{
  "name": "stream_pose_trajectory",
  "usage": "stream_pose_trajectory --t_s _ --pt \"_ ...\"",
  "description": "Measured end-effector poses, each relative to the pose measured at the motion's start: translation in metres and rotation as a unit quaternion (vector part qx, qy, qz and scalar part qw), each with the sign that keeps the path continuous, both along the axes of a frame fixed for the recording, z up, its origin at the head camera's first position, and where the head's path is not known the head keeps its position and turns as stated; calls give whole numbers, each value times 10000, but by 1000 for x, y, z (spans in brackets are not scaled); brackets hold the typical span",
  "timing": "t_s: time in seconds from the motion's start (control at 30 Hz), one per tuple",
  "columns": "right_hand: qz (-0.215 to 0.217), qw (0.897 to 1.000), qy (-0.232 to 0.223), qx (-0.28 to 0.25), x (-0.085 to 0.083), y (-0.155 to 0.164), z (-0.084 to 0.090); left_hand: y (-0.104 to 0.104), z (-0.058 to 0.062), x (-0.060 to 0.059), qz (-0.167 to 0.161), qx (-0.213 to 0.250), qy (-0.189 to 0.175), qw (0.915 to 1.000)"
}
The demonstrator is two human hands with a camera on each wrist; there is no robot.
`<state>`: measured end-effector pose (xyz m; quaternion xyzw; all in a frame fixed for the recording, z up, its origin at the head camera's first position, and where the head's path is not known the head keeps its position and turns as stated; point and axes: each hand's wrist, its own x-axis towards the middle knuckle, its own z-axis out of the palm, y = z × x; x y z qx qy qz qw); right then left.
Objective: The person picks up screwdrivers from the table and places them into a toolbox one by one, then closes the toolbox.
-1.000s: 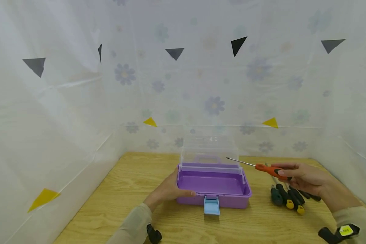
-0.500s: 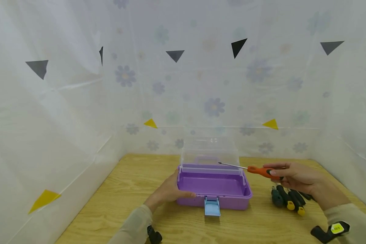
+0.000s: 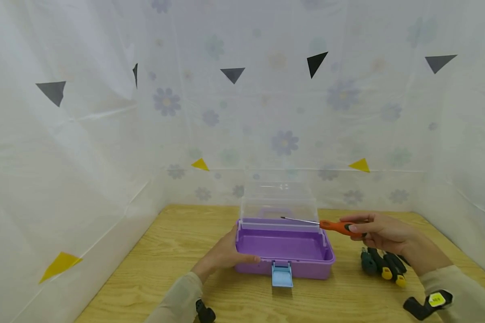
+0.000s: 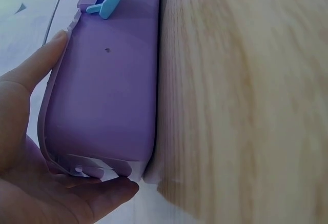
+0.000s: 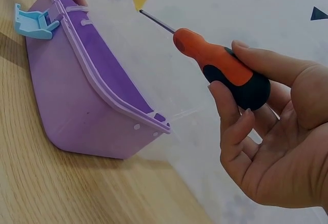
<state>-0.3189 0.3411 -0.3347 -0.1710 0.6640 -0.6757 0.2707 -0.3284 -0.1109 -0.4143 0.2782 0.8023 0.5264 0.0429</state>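
Note:
A purple toolbox (image 3: 284,251) stands open on the wooden table (image 3: 178,251), its clear lid (image 3: 279,202) raised and a blue latch (image 3: 282,274) hanging at the front. My left hand (image 3: 225,253) grips the box's left end (image 4: 97,111), thumb on the front rim. My right hand (image 3: 381,231) holds an orange-and-black screwdriver (image 3: 339,227) (image 5: 220,67) by its handle. The thin shaft points left over the box's right rear corner.
Several black screwdrivers with yellow tips (image 3: 381,264) lie on the table right of the box, below my right hand. White flowered sheeting (image 3: 105,134) walls the table on three sides. Bare wood lies left of and in front of the box.
My right hand has carried the screwdriver leftward, so its tip now reaches over the open box. The left hand stays on the box.

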Motion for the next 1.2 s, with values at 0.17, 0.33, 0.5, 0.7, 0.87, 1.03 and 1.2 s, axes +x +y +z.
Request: stream_pose_trajectory --t_s 0.17,0.33,0.5,0.7,0.87,1.03,1.2 --pt "138 9999 -1 -30 -3 -7 2 -1 0 0 -24 82 49 10000" --pt "126 9999 16 -36 -5 -12 -2 0 0 0 -86 66 50 9999" --pt "136 9998 115 25 -7 -18 -2 0 1 0 -72 18 110 9999" --pt "57 9998 128 113 -9 -25 -2 1 1 -1 -62 -39 256 9996" --pt "-19 9997 118 233 -10 -32 -2 1 2 0 -40 -76 251 9996" --pt "-62 9994 137 322 -12 -39 -2 0 1 0 -12 -109 209 9997" --pt "-97 9987 202 451 -14 -46 -4 -1 0 0 44 -154 195 9997"
